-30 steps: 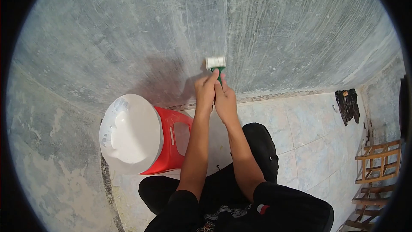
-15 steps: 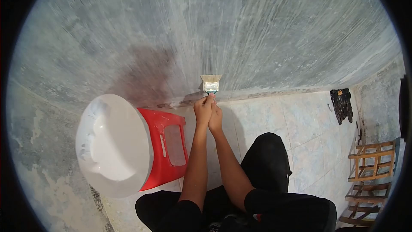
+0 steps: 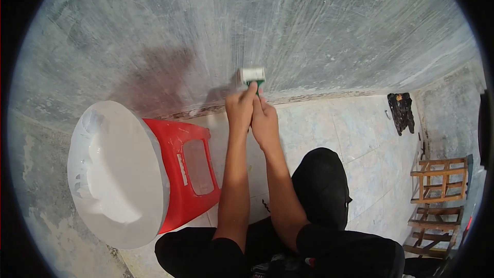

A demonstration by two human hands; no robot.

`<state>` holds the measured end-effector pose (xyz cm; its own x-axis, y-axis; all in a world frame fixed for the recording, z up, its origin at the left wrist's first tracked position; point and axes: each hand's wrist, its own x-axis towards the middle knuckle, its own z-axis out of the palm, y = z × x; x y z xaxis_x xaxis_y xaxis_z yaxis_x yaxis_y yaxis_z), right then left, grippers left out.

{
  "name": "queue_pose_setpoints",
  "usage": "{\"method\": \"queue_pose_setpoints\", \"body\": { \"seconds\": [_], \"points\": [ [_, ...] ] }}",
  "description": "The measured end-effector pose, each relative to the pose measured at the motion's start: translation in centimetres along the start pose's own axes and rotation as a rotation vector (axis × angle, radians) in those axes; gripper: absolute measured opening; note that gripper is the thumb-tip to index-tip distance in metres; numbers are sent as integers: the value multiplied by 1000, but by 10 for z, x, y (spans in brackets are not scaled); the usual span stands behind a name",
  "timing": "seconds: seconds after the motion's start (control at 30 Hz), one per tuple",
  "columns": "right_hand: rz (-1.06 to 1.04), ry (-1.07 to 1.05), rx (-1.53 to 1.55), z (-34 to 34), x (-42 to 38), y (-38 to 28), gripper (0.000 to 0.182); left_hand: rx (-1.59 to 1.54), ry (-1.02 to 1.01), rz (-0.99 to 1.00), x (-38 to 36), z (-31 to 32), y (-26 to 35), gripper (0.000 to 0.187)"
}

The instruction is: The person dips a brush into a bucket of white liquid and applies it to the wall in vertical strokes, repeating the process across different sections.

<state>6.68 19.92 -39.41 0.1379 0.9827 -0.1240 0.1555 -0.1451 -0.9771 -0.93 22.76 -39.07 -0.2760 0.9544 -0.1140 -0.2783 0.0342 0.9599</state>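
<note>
A wide paintbrush (image 3: 252,75) with a green handle is held against the lower part of the grey, streaked wall (image 3: 329,36). My left hand (image 3: 239,110) is closed around the handle, its thumb near the brush head. Just to the right, my right hand (image 3: 265,122) is closed on the lower part of the same handle, and the two hands touch. My fingers and palms hide most of the handle. To the left stands a whitish tub (image 3: 160,175) with white liquid (image 3: 123,164) inside, resting on a red plastic stool (image 3: 172,144).
A pale tiled floor (image 3: 360,139) meets the wall just beyond my hands. A crumpled black plastic bag (image 3: 401,113) lies near the right corner. Wooden frames with slats (image 3: 442,180) are at the far right. My black-clad knee (image 3: 321,185) is beside my right forearm.
The paintbrush and both hands have moved up the wall from near its base. The view has shifted slightly, so the tub and stool appear farther left.
</note>
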Motion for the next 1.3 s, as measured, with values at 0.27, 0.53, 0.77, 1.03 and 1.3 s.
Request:
{"method": "queue_pose_setpoints", "body": {
  "seconds": [0.27, 0.53, 0.77, 1.03, 1.3],
  "points": [
    [-477, -27, 164, 7, 7, -20, 43, 63, -31, 290, -11, 8, 58, 39],
    [230, -46, -93, 47, 6, 169, 53, 511, 201, -4, 17, -72, -205, 41],
    [39, 6, -215, 34, 18, 134, 52, 382, 128, 23, 22, -53, -151, 45],
    [-318, 35, 160, 2, -3, 5, 40, 168, 5, 255, -7, 4, 3, 49],
    [-102, 10, -149, 44, 25, 197, 50, 245, 174, -6, 16, -62, -195, 46]
  ]
}}
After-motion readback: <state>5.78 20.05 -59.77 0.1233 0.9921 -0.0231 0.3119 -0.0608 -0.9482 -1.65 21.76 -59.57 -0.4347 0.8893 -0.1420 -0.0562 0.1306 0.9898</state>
